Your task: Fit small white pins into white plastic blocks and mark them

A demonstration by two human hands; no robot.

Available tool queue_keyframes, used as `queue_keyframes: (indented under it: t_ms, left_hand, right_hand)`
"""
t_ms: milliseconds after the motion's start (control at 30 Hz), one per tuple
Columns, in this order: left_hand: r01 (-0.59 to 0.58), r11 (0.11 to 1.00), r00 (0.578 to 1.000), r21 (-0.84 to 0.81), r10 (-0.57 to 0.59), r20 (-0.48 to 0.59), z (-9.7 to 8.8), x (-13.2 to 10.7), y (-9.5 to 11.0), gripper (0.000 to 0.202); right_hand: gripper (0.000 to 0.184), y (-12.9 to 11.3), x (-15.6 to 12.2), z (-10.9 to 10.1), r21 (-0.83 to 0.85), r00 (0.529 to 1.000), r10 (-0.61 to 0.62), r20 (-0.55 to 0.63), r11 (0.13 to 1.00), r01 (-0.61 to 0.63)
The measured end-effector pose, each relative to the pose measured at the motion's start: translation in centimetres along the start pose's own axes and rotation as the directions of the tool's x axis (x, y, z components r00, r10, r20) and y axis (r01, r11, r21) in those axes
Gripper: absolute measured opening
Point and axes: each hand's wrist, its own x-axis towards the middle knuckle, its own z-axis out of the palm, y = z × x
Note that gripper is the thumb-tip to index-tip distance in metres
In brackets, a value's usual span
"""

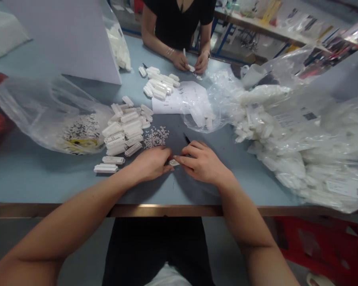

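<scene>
- left hand [150, 163]: narrow, fingers curled down, tips at the left edge of the small white plastic piece [174, 162]
- right hand [203, 163]: narrow, fingertips over the piece's right side; cannot tell if either hand actually grips it
- piece sits between the hands, at or just above the desk [44, 180], near the near edge
- black pointed tool [186, 138]: lies just beyond the right hand, not held
- heap of tiny white bits [155, 137]: just past the left hand
- pile of white plastic strips [123, 133]: left of the heap, printed markings on several
- clear plastic bag [47, 115]: far left on the desk, printed sheet inside
- large clear bags of white parts [298, 139]: right side of the desk
- sheet of paper [170, 101]: mid-desk, second pile of white strips [158, 84] just beyond it
- co-worker's hands [191, 63]: across the desk, holding a small white item
</scene>
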Motion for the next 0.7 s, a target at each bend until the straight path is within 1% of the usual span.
queue_keyframes:
  t_ms: [133,200,267,367,400,433,500,567,600,700]
  left_hand:
    - [0.001,1.000,1.000,-0.001,-0.001,-0.002,0.2,0.1,0.0,0.022]
    - [0.010,1.000,1.000,-0.007,-0.010,-0.001,0.2,0.0,0.0,0.021]
    - [0.012,0.999,1.000,-0.036,-0.012,0.005,-0.2,-0.1,-0.1,0.020]
    - [-0.002,0.993,1.000,-0.122,0.002,0.002,-1.2,-0.2,-0.7,0.020]
    - [0.005,0.990,1.000,-0.138,-0.009,-0.025,-1.5,-0.2,-1.0,0.020]
    - [0.029,0.991,0.996,-0.133,-0.039,-0.076,-1.9,-0.2,-1.3,0.020]
    - [0.113,0.993,0.969,-0.047,-0.120,-0.216,-2.4,-0.2,-1.8,0.021]
    - [0.180,0.979,0.937,0.092,-0.143,-0.320,-2.5,-0.3,-2.0,0.028]
    - [0.187,0.969,0.933,0.163,-0.123,-0.337,-2.4,-0.3,-1.9,0.031]
    - [0.152,0.941,0.950,0.302,-0.054,-0.308,-2.0,-0.5,-1.5,0.041]
  right_hand:
    - [0.022,-0.4,0.4,-0.1,-0.032,0.995,-0.006,0.096,0.999,0.010]
    - [0.021,-0.4,0.5,-0.2,-0.017,0.995,0.001,0.104,1.000,0.000]
    - [0.021,-0.3,0.4,-0.1,0.007,0.998,0.022,0.065,1.000,-0.022]
    - [0.024,0.1,0.2,0.3,0.009,0.994,0.101,-0.041,0.995,-0.101]
    - [0.026,0.2,0.1,0.4,-0.001,0.988,0.133,-0.074,0.991,-0.134]
    - [0.027,0.3,0.1,0.6,-0.014,0.982,0.162,-0.102,0.986,-0.164]
    - [0.029,0.4,0.1,1.0,-0.036,0.970,0.201,-0.133,0.978,-0.208]
    - [0.028,0.4,0.2,1.4,-0.048,0.968,0.210,-0.140,0.975,-0.218]
    - [0.028,0.3,0.3,1.5,-0.052,0.968,0.208,-0.141,0.975,-0.217]
    - [0.026,0.2,0.4,1.6,-0.059,0.969,0.199,-0.144,0.976,-0.210]
